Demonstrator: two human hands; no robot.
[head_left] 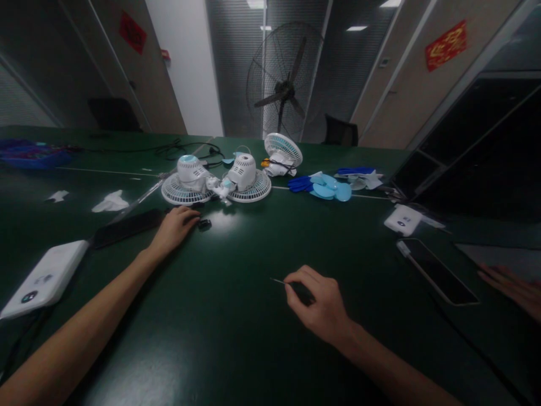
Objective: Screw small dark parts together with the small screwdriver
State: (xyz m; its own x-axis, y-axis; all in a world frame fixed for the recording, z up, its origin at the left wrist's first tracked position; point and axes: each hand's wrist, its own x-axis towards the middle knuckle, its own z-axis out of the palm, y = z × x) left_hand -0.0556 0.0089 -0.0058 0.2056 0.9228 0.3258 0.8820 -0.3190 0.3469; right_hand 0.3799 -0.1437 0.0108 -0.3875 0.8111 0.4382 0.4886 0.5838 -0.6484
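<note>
Screwdriver: a thin metal shaft (278, 281) pokes out to the left of the right hand, its tip just above the table; the dark handle sits mostly hidden inside the grip.
Right hand: the right hand (318, 304) is curled closed around the screwdriver handle, thumb and forefinger pinched near the shaft, resting low over the table near the front middle.
Left hand: the left hand (175, 226) lies flat and loosely open, palm down, fingertips at a small black part (204, 224) on the table; whether it grips anything I cannot tell.
Small fans: two white plastic fans (216, 179) lie face down side by side just beyond the left hand, round ribbed grilles on the table, domed motor housings up, with pale blue trim.
Third fan: another white fan (282, 151) stands tilted behind them, its slatted round grille facing up.
Blades: light blue plastic blades (332, 189) lie in a loose pile to the right of the fans, flat and rounded.
Table: the table (236, 338) is dark green, smooth and glossy, catching a light patch.
Phone: a flat black phone (437, 272) lies at the right, near another person's hand (513, 287).
Power bank: a white rounded slab (42, 279) lies at the left edge.
</note>
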